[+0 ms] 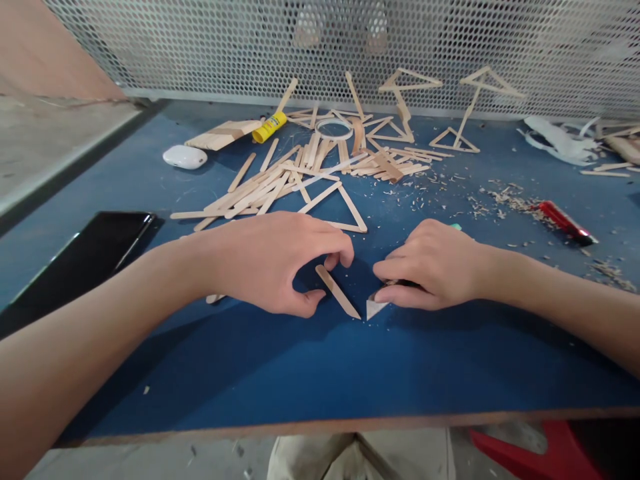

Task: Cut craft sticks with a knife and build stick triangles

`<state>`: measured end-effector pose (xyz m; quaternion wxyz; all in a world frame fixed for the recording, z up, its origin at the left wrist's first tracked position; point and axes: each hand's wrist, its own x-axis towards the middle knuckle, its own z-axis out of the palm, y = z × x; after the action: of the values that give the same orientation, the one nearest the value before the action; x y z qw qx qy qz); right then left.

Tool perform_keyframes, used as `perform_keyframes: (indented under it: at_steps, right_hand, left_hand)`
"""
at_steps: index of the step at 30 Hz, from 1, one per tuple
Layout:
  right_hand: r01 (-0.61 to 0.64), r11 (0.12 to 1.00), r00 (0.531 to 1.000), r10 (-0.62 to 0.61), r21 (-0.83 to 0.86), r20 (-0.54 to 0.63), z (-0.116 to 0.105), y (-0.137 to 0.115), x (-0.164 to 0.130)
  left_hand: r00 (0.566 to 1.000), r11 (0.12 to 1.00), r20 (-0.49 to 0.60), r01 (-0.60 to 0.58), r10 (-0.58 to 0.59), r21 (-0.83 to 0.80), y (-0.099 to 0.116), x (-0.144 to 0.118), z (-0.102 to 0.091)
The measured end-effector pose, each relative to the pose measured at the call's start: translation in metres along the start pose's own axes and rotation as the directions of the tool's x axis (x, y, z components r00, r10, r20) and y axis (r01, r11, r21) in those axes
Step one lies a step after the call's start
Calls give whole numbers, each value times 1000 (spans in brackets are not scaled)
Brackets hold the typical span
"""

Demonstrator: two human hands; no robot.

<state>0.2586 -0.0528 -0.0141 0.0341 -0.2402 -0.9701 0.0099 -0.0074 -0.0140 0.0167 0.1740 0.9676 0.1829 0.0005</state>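
Observation:
A wooden craft stick [338,292] lies on the blue tabletop, one end rounded and the other cut to a slanted point. My left hand [295,263] curves around its upper left side, thumb and fingers apart, with nothing gripped. On the other side, my right hand [430,267] is closed on a utility knife [376,308]. Its blade pokes out below the thumb and points toward the stick's cut end, a small gap away. Most of the knife's handle is hidden in the fist; a bit of green shows behind the knuckles.
Loose craft sticks [265,190] are heaped behind my hands, near a stick triangle [350,207], a yellow glue tube [270,127], a tape ring [334,129] and a white case [185,157]. A phone [85,260] lies left; a red cutter [565,222] and shavings lie right. Perforated metal [225,53] stands behind.

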Motion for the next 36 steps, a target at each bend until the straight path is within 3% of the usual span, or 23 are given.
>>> perform_keyframes:
  at_steps: [14, 25, 29, 31, 32, 34, 36]
  right_hand:
    - [10, 1000, 1000, -10, 4, 7, -1, 0, 0]
    - [-10, 998, 1000, 11, -54, 24, 0, -6, 1]
    - [-35, 999, 993, 39, -40, 111, -10, -4, 0]
    - [-146, 989, 971, 140, 16, 192, -21, 11, -5]
    - [-262, 965, 947, 251, 31, 199, -27, 23, -9]
    - [-518, 856, 849, 515, -6, 121, -37, 51, -22]
    - [-664, 747, 740, 664, -41, 110, -44, 76, -38]
  left_hand:
    - [999, 999, 7, -40, 40, -18, -3, 2, 2]
    - [1000, 1000, -10, -5, 6, 24, 1, 5, 2]
    - [1000, 998, -9, 3, -2, 68, -2, 5, 0]
    - [999, 989, -54, 7, 1, 151, -5, 3, -3]
    - [997, 980, -79, -3, 19, 198, -7, 2, -5]
    - [992, 957, -127, 31, 6, 289, -10, 0, -10]
    - [982, 921, -178, 120, -56, 370, -11, -3, -17]
